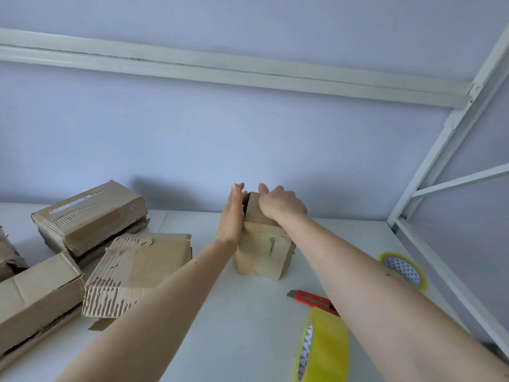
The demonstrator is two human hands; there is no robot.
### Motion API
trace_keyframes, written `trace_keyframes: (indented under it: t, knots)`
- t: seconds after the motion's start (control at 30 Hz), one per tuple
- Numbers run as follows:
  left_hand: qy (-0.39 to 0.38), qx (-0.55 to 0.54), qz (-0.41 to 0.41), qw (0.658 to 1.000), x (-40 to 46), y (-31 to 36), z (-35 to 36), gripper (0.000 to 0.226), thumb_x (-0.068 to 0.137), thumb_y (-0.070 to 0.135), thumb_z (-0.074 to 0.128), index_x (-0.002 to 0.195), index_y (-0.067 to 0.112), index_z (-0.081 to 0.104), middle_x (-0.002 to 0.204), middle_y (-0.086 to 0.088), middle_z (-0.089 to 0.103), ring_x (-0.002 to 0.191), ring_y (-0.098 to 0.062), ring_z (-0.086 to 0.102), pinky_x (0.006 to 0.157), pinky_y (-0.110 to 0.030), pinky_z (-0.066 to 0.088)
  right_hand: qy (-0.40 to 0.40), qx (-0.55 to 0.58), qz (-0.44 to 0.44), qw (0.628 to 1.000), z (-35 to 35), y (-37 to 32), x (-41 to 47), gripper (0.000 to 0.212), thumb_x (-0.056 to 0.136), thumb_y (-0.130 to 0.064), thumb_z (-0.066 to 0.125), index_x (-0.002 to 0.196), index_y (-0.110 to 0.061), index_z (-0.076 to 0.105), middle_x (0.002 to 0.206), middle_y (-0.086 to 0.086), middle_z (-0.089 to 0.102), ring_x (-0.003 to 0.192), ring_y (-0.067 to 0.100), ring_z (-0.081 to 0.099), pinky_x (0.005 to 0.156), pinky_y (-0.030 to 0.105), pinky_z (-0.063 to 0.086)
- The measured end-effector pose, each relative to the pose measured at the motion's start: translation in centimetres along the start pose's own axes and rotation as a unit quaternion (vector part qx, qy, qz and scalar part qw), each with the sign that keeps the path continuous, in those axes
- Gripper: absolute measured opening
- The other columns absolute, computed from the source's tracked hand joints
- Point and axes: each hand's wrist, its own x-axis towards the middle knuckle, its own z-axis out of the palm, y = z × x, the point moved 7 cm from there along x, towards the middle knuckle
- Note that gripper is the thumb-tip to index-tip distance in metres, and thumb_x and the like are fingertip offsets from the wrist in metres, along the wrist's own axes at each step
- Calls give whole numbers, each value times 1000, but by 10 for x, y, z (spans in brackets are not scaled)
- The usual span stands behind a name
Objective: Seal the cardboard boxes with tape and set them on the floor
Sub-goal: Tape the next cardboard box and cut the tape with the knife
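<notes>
Head view: left hand (232,216) flat, fingers straight against small box (263,252) left flap; right hand (282,205) fingers curled over its top, mid-bench (248,312). 2 tape rolls near right edge.

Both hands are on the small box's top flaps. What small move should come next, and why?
Probably press the flaps flat and hold them with the left hand. A gap shows between them on the small box, and the right hand could then reach the tape.
</notes>
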Motion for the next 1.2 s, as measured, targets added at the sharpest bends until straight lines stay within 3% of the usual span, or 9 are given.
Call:
trace_keyframes:
  t: [0.17, 0.37, 0.47, 0.57, 0.67, 0.77, 0.93, 1.03, 1.2]
  knots:
    - [-11, -85, -20, 996, 14, -17, 12, 51, 105, 57, 30, 116, 23, 67, 115, 1, 73, 112, -21, 68, 101, -40, 52, 83, -76, -23, 993, 5, -1, 0, 68, 102, -59, 16, 126, -10, 56, 129, 13, 53, 115, 34, 50, 81, 41, 35]
    - [19, -61, 0, 998, 25, -20, 4, 29, 106, 20, 36, 111, 23, 64, 109, -5, 68, 102, -22, 62, 99, -46, 49, 24, -74, -28, 997, 9, -1, 2, 59, 101, -55, 16, 138, -13, 37, 134, 13, 37, 128, 33, 33, 98, 52, 40]
    - [-19, -88, -8, 996, 17, -14, 10, 30, 108, 38, 36, 120, 26, 61, 109, 3, 68, 103, -18, 65, 93, -36, 51, 54, -86, -47, 994, 13, 0, -6, 49, 103, -48, 19, 132, -14, 38, 130, 10, 36, 123, 31, 35, 82, 46, 37]
    - [-111, -73, 21, 991, 15, -13, 8, 61, 94, 72, 41, 143, 37, 44, 129, 15, 61, 115, -1, 64, 95, -25, 51, 25, -57, -29, 998, 9, -1, 2, 53, 102, -50, 19, 136, -13, 37, 133, 10, 36, 126, 31, 33, 83, 45, 33]
    - [-189, 60, 99, 975, 9, -17, 5, 84, 75, 58, 68, 150, 40, 36, 146, 23, 48, 132, 8, 48, 103, -16, 45, -8, -31, 9, 999, 4, 0, 11, 61, 102, -55, 21, 143, -12, 33, 140, 11, 34, 133, 31, 31, 96, 46, 36]
    - [-135, 60, 130, 980, 10, -13, 0, 77, 72, 54, 73, 142, 37, 46, 140, 10, 58, 128, -5, 56, 104, -25, 48, -53, -35, -18, 998, -8, -13, 7, 58, 106, -49, 21, 150, -12, 30, 149, 14, 33, 138, 34, 31, 108, 47, 32]
    - [-24, 9, -39, 999, 17, -1, -16, 51, 85, 65, 67, 121, 29, 63, 114, 2, 72, 100, -12, 71, 81, -30, 56, 65, -61, -146, 985, -47, -41, -8, 40, 102, -39, 20, 104, -16, 53, 118, 10, 58, 108, 31, 50, 86, 42, 34]
    - [-51, 23, -158, 986, 15, -17, -19, 61, 84, 75, 59, 114, 23, 71, 106, -2, 78, 98, -20, 74, 84, -37, 58, 29, -61, -141, 988, -5, -34, -18, 49, 104, -45, 19, 97, -15, 58, 111, 9, 63, 102, 30, 53, 81, 39, 35]
    - [-25, 47, -157, 986, 15, -47, -28, 61, 88, 66, 61, 130, 22, 56, 116, -1, 71, 102, -19, 71, 79, -34, 57, 44, -53, -133, 989, 38, -20, -10, 55, 107, -49, 22, 91, -12, 60, 113, 12, 66, 114, 33, 54, 78, 38, 41]
